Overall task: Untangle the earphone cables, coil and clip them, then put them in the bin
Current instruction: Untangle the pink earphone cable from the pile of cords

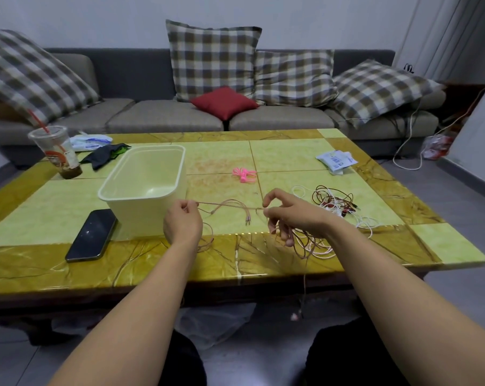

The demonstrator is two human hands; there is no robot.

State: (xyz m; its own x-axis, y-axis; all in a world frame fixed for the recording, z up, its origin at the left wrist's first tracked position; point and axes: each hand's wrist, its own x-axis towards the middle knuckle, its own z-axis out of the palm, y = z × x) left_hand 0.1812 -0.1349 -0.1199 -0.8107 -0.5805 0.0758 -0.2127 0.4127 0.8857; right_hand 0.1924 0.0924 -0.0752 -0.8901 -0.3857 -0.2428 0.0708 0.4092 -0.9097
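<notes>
A thin pink earphone cable (230,205) is stretched above the table between my two hands. My left hand (182,222) pinches one end just in front of the cream bin (143,188). My right hand (291,215) pinches the other end, and loose loops of the same cable (311,246) hang below its fingers onto the table's front edge. Its plugs (248,220) dangle in the middle. A tangle of red and white earphone cables (336,203) lies to the right of my right hand. Pink clips (244,174) lie further back on the table.
A black phone (92,235) lies left of the bin. A plastic cup with a red straw (58,151), a dark cloth (104,156) and white packets (337,160) sit further back on the yellow tiled table (68,204). A sofa with cushions stands behind.
</notes>
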